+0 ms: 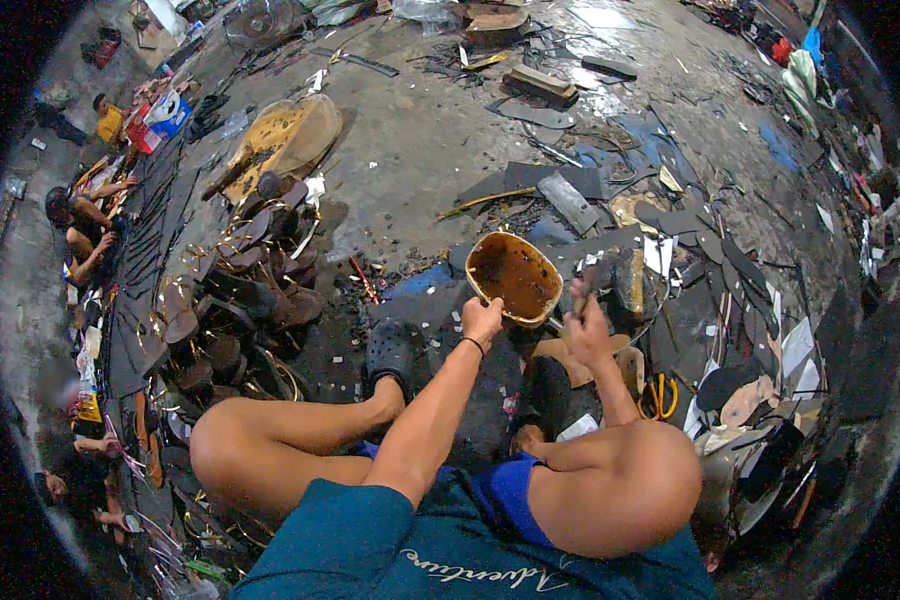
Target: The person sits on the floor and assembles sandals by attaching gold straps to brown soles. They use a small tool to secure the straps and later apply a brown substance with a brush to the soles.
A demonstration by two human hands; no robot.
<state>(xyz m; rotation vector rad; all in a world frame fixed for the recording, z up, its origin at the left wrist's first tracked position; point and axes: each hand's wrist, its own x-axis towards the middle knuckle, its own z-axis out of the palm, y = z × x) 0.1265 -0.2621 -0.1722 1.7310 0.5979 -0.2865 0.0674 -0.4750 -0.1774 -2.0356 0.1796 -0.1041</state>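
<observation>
My left hand (482, 322) grips the near rim of a cream-edged tub (516, 277). The tub is tilted so that its brown, stained inside faces me, with dark specks stuck in it. Just right of the tub is my right hand (588, 335), raised, its fingers curled round something blurred by motion that I cannot make out. Under that hand lie tan flat pieces (625, 365), partly hidden by my arm. A pair of scissors with yellow-orange handles (658, 397) rests on the floor beside my right knee.
Brown sandals with gold straps (245, 270) are heaped at my left, below a yellowish board (285, 145). Dark sole-shaped offcuts (710, 250) and scraps cover the floor at right. Several people sit along the left edge, one in a yellow shirt (110, 122).
</observation>
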